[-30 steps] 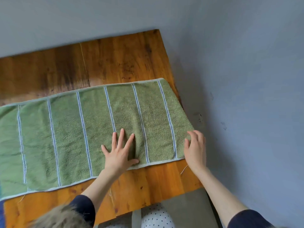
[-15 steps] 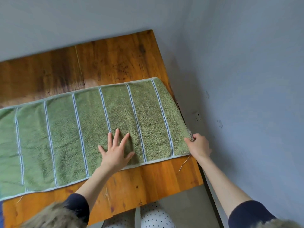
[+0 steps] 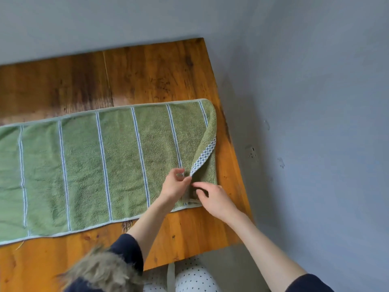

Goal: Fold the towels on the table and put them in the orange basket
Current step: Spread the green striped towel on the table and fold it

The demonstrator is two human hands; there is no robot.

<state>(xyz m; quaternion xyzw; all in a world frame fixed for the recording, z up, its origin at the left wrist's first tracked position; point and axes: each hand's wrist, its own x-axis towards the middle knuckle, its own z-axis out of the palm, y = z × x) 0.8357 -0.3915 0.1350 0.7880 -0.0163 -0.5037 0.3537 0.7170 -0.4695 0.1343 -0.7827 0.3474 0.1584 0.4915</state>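
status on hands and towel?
Left hand pinches the turned-over corner of the green towel. Right hand grips the near edge beside it. Basket not in view. Nothing in the way.

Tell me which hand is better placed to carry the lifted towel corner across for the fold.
Probably the left hand: it seems to pinch the turned-over corner of the green striped towel. The right hand only rests near the towel's near edge.

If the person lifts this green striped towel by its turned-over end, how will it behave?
Probably floppy: the green striped towel already curls over softly where the left hand and right hand pinch its checkered hem. Its thick terry pile suggests it will drag on the wooden table rather than slide.
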